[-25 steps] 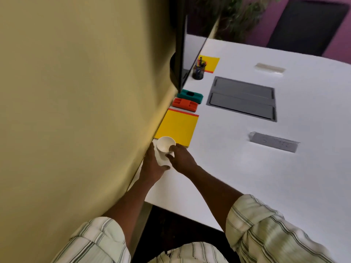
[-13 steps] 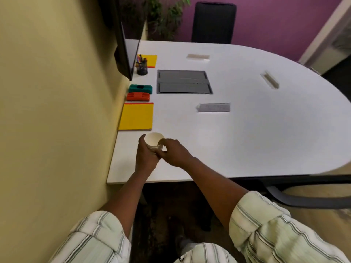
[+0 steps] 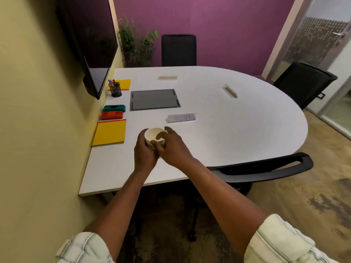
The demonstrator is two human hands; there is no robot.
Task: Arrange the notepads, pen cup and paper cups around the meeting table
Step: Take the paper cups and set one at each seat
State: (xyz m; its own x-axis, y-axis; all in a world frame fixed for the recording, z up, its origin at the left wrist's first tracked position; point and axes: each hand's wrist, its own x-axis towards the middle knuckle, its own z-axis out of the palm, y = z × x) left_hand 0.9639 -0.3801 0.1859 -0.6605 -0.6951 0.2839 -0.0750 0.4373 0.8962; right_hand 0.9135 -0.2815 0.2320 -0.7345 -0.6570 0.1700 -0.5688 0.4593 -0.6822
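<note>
Paper cups (image 3: 152, 136), seemingly a short nested stack, sit at the centre of the head view, held just above the near part of the white worktop (image 3: 228, 130), right of the yellow notepad (image 3: 110, 132) and well short of the pen cup (image 3: 115, 90) at upper left. The left hand (image 3: 144, 154) curls its fingers (image 3: 142, 137) round the stack's side while the right hand (image 3: 174, 149) pinches its rim and wall. Squeezing hard could buckle the thin walls, and tightly nested cups may come away in pairs or slip and roll off the near edge.
</note>
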